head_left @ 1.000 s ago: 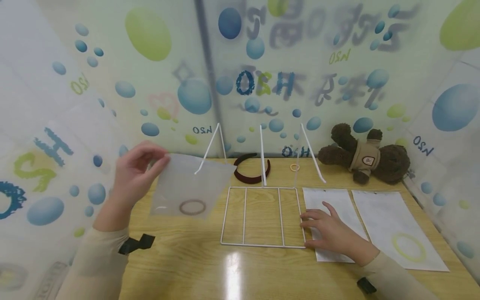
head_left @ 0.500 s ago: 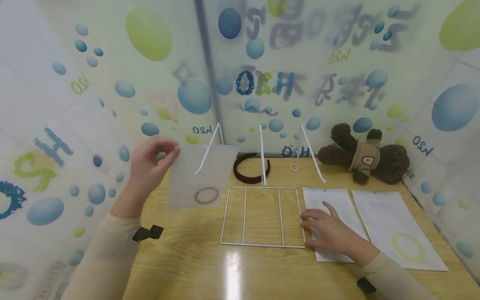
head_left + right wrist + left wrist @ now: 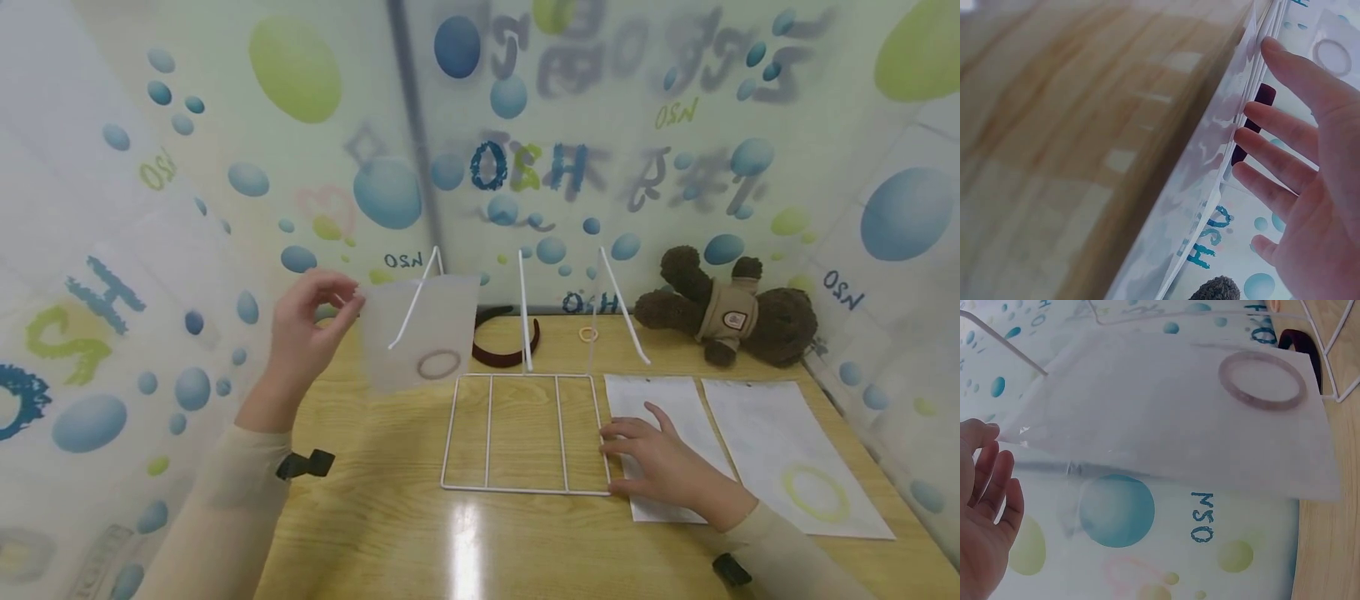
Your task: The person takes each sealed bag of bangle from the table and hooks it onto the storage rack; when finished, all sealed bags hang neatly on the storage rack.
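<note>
White wire makes the rack (image 3: 525,491), which stands on the table (image 3: 360,517) in front of the person. To its left, the left hand (image 3: 307,333) pinches a top corner of a cloudy plastic bag (image 3: 450,321) between thumb and finger, the other fingers bent loosely near. I think a corner is chosen so that the bag hangs broad and free. In the bag, at its lower part and toward the rack, shows a brownish ring (image 3: 1269,404), probably settled there by its own weight. The left arm of the rack crosses before the bag in the head view; whether they touch, I cannot tell. The right hand (image 3: 660,467) grips nothing; its fingers are parted and gently bent, with the tips at the right rail of the rack, perhaps so that the rack does not slide. Right of the rack, two white bags (image 3: 660,400) lie flat, side by side, maybe for tidy order. Behind the rack, a dark headband (image 3: 501,361) and, farther to the right, a bear toy (image 3: 731,317) seem put aside
</note>
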{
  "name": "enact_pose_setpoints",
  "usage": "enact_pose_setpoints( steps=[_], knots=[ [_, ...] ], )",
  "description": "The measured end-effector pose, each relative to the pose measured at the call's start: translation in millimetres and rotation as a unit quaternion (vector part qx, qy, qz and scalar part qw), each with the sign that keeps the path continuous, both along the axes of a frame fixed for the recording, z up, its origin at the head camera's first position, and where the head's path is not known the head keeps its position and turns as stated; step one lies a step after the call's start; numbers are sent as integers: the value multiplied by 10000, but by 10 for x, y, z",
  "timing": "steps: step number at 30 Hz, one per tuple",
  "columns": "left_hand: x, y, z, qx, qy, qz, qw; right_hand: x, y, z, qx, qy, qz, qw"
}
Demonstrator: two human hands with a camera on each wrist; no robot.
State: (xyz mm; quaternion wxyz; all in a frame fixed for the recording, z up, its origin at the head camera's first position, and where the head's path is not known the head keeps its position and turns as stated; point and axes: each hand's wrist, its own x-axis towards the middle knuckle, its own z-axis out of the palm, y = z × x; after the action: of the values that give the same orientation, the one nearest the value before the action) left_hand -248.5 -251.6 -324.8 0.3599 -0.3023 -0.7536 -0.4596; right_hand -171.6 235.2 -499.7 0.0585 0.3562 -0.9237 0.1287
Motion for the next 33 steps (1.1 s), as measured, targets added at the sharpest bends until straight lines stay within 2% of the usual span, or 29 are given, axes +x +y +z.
enact_pose_setpoints(
  steps=[4,8,16,20,25,28,33],
  knots=[
    [70,-56,-42,20,46,-54,10000,-4,1,0,18,20,-13,10000],
    [168,-123,-100,-170,107,-74,9998,-3,-1,7,44,-5,-24,10000],
    [507,-129,-240,-668,10,-164,9976,2,-2,26,128,-112,-100,9998],
    [643,-97,-352,-921,-27,-364,9951,12,-7,36,105,-153,-116,9998],
    [735,-49,-559,-1218,-72,-666,9903,19,-19,39,92,-125,-124,9998],
    [746,20,-735,-1313,-182,-896,9871,23,-22,39,108,-117,-127,9998],
    [725,154,-1109,-1483,-846,-1144,9787,27,-18,32,92,-140,-134,9998]
  ],
)
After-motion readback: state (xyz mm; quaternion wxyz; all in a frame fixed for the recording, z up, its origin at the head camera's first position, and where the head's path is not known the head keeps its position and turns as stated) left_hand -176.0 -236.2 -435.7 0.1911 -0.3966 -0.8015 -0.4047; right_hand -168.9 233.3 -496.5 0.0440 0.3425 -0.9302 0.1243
